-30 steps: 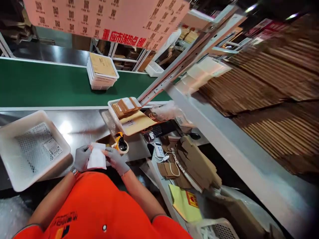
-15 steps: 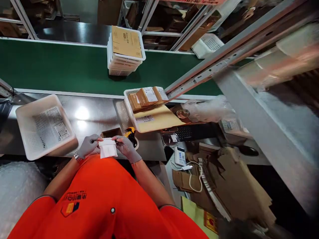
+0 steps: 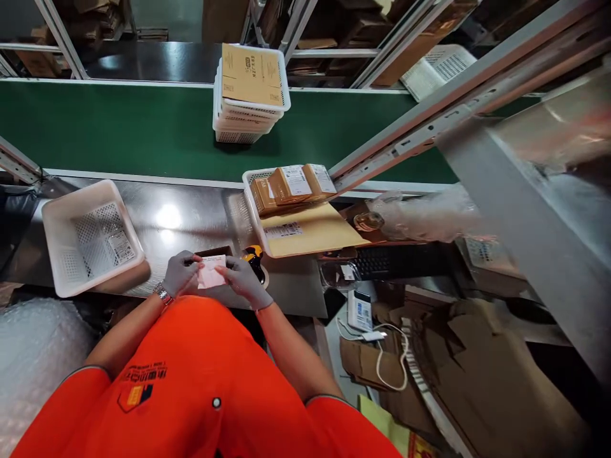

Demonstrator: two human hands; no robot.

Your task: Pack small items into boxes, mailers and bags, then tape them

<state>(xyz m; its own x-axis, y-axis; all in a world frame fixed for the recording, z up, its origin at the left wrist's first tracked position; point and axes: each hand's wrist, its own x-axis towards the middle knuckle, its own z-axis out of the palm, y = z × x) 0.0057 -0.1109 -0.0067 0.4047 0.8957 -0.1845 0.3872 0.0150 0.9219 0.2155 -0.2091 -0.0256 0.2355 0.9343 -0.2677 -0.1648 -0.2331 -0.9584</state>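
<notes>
Between my two gloved hands is a small white slip of paper (image 3: 211,273). My left hand (image 3: 182,272) pinches its left edge, and a watch sits on that wrist. My right hand (image 3: 243,278) grips the slip's right side with the thumb on top. Just behind the paper lies a small open brown box (image 3: 220,252), partly hidden by the slip and hands. A yellow and black tape dispenser (image 3: 254,256) stands directly beyond my right hand. Any print on the slip is too small to read.
A white basket (image 3: 55,245) with a labelled plastic packet stands left. Another basket (image 3: 251,194) holds labelled boxes and a yellow envelope (image 3: 319,229). Stacked baskets (image 3: 238,135) rest on the green conveyor (image 3: 143,127). A metal post (image 3: 396,149) slants at right, above a keyboard (image 3: 382,262).
Both hands have tilted the paper slip up and shifted their hold inward along its sides. The camera view has swung slightly, so the surroundings sit a little further right.
</notes>
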